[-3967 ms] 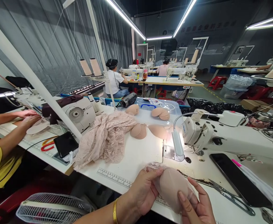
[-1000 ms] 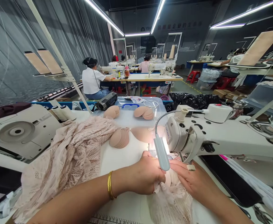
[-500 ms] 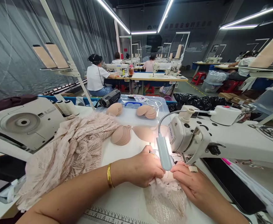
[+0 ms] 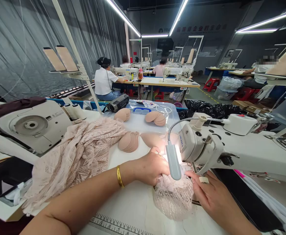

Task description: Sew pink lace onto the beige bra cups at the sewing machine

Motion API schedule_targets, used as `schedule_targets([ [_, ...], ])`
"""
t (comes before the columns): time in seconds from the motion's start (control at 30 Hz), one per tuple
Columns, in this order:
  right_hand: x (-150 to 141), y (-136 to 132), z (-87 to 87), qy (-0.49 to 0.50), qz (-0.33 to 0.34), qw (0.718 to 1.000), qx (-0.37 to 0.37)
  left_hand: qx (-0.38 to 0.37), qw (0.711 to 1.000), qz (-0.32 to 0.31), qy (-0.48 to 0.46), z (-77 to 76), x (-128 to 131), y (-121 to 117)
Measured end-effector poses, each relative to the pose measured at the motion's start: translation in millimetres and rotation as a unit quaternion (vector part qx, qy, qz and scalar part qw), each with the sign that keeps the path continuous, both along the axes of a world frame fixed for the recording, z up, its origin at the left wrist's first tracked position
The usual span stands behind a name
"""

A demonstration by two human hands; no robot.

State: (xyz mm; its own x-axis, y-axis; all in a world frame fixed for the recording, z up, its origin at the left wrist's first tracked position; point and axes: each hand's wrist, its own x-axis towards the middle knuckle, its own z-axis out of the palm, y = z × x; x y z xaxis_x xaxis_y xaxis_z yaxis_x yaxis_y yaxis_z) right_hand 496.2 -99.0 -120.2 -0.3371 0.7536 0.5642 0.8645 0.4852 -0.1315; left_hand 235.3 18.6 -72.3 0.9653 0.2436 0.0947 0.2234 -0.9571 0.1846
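A piece of pale pink lace fabric (image 4: pixel 173 199) lies bunched on the white table below the needle area of a sewing machine (image 4: pixel 206 143). My left hand (image 4: pixel 151 166) is closed on the lace's left side, its fingertips partly out of sight. From the right, my right hand (image 4: pixel 210 189) grips the lace's edge close to the machine's foot, forefinger reaching forward. A grey lamp (image 4: pixel 173 161) on a bent neck hides the stitching spot between both hands. Behind my left hand lie beige foam bra cups (image 4: pixel 128 142), stacked, and another, brightly lit cup (image 4: pixel 151 139).
A heap of pink lace (image 4: pixel 81 153) covers the table's left part. More cups (image 4: pixel 155 118) rest on a clear plastic box (image 4: pixel 135 125). A printed ruler (image 4: pixel 113 225) runs along the front. Another machine (image 4: pixel 32 125) stands left, thread cones (image 4: pixel 67 58) above. A person (image 4: pixel 106 78) sits ahead.
The lace has bunched up closer to the machine, its front edge drawn back. My right hand has shifted slightly right and its fingers have moved away from the left hand. The view has turned slightly left.
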Motion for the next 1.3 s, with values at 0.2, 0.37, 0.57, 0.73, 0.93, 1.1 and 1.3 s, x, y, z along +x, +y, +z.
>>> schedule_targets([
  [0.2,0.6,2.8,-2.4,0.026,-0.009,1.0,-0.011,-0.023,0.999,0.011,0.028,-0.5,2.8,6.2],
  [0.37,2.0,3.4,-3.6,0.038,-0.009,0.999,-0.025,-0.027,1.0,0.0,0.0,0.3,0.8,2.9],
  [0.57,-1.6,1.5,-2.0,0.067,0.0,0.998,-0.011,-0.057,0.998,-0.004,-0.008,-1.3,-1.9,2.8],
  [0.73,-5.3,-3.9,-4.4,0.073,0.048,0.996,0.011,-0.066,0.998,-0.017,-0.018,-1.3,-7.0,3.6],
  [0.93,-15.5,-11.2,6.3,0.015,0.132,0.989,-0.065,0.02,0.999,0.051,0.004,-0.8,-13.2,-9.9],
  [1.1,-25.5,-5.1,0.0,-0.035,0.074,0.99,-0.112,0.016,0.988,0.131,0.086,3.3,-2.5,-31.0],
  [1.3,-18.2,1.8,-3.0,0.004,-0.014,0.996,-0.086,-0.085,0.985,0.108,0.103,23.1,-3.8,-34.8],
])
